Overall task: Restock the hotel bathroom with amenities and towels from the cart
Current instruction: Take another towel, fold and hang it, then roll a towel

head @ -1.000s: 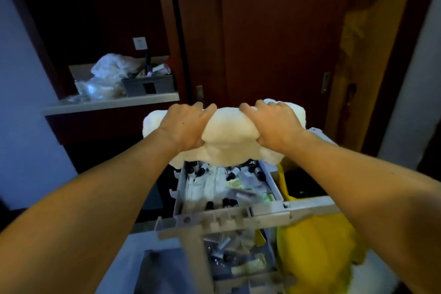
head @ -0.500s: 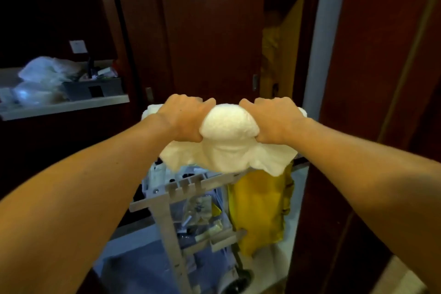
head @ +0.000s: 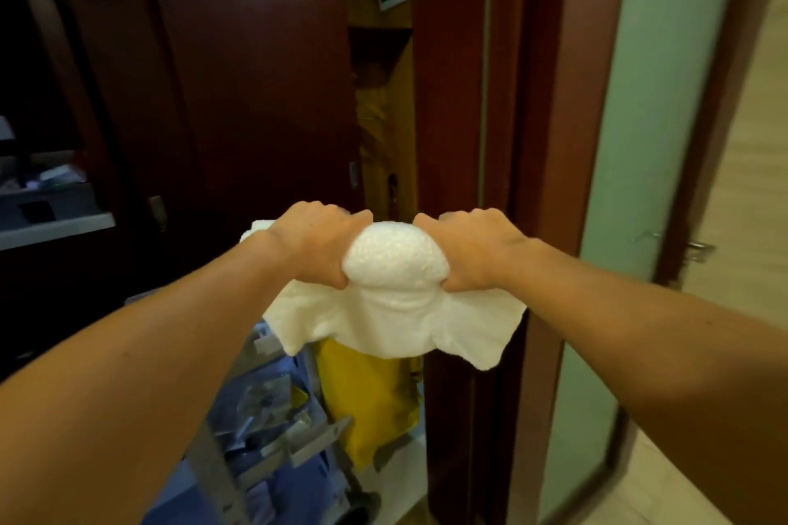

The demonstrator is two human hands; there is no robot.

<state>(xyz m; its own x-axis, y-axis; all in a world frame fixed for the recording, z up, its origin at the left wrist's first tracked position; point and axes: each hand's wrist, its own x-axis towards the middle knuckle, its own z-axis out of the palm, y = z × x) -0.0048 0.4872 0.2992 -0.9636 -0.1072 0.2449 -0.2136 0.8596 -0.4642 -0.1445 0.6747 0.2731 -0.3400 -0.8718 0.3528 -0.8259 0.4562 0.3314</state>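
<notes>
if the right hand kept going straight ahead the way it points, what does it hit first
Probably the dark red door frame, which stands right behind the right hand gripping the towel; depth is unclear in this one view.

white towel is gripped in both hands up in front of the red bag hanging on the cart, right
Not quite: the bag hanging on the cart is yellow, not red, as the head view shows. The rest holds: the left hand and right hand both grip the white towel.

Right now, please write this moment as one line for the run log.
left hand: grips folded white terry towel | right hand: grips same towel | towel: lifted, above grey housekeeping cart | right side: frosted glass door
</notes>
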